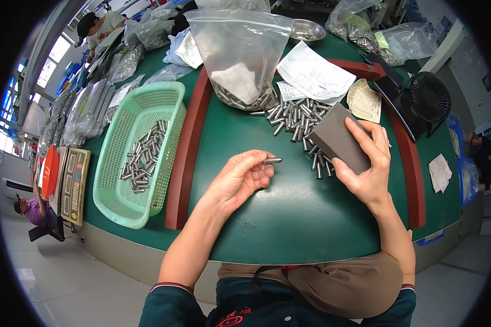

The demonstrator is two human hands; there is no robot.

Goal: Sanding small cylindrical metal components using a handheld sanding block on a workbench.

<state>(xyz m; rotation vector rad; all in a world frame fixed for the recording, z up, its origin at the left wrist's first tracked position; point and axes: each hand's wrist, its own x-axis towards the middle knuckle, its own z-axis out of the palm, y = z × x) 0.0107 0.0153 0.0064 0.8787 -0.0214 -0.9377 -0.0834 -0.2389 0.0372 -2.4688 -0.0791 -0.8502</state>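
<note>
Between the thumb and fingers of my left hand (244, 177) is a small metal pin (273, 161), its shaft pointing right. My right hand (370, 163) grips a dark grey rectangular block (339, 137), thumb on the near side and fingers over the far side. The block is tilted above a loose pile of metal pins (295, 119) and hides part of it. Left of my hands, a light green perforated basket (108, 163) holds many similar pins (145, 158).
Red-brown rails (186, 158) frame the green tabletop (305, 223). Behind the pile stand a clear plastic bag (237, 49) of pins and paper sheets (317, 73). A black fan (430, 97) is at right, a scale (73, 185) at far left. Other people are in the background.
</note>
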